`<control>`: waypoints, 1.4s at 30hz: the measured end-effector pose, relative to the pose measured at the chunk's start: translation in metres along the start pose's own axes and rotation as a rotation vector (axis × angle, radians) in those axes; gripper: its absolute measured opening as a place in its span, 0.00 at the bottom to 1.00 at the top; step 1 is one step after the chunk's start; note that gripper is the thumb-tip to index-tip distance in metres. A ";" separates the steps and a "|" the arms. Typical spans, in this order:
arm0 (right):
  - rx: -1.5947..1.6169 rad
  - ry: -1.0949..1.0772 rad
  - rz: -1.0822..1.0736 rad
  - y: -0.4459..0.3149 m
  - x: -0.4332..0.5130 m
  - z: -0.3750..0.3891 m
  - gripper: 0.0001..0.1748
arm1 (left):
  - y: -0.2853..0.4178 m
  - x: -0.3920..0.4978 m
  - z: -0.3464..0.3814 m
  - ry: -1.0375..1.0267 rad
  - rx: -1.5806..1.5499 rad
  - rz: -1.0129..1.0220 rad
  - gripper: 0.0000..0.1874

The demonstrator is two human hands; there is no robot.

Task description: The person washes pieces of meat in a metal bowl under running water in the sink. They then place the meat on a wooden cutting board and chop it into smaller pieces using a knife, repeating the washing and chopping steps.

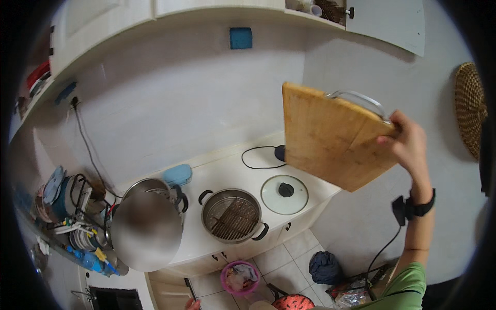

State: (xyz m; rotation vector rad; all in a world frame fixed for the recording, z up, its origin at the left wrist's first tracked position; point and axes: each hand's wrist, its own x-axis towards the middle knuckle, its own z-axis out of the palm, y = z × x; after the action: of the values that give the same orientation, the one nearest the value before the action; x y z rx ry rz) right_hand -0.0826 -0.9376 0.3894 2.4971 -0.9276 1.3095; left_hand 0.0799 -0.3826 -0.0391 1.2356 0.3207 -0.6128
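My right hand (407, 141) grips the upper right corner of a wooden cutting board (337, 135), by its metal handle (360, 100). The board is raised and tilted above the right end of the white counter (236, 252), partly hiding a dark corded object (279, 153). Only some fingers of my left hand (192, 304) show at the bottom edge; whether they hold anything is hidden. Below the board lies a glass lid (285, 195) with a black knob. Beside it stands a two-handled steamer pot (209, 211) with a slatted rack (236, 219) inside.
A steel pot (145, 185) stands left, partly covered by a blurred patch, near a blue case (177, 174). Dishes (81, 238) crowd the far left. On the floor are a pink basin (240, 292) and a dark bundle (325, 267). An open cabinet door (387, 25) hangs overhead.
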 end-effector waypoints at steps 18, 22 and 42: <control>1.842 -1.071 0.325 -0.289 -0.336 0.003 0.26 | -0.071 -0.323 -0.157 0.272 0.001 0.546 0.25; 1.845 -1.461 0.284 -0.368 -0.438 0.003 0.21 | -0.125 -0.404 -0.197 0.688 -0.193 0.458 0.24; 1.145 -2.173 -0.468 -0.586 -0.760 -0.033 0.16 | -0.274 -0.534 -0.273 1.551 0.352 -0.763 0.34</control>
State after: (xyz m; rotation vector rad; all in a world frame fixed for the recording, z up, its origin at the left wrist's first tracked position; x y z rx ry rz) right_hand -0.0742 -0.1211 -0.1166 3.5484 0.8398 -2.1338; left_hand -0.4832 -0.0393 -0.0477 1.7308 2.1102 -0.1952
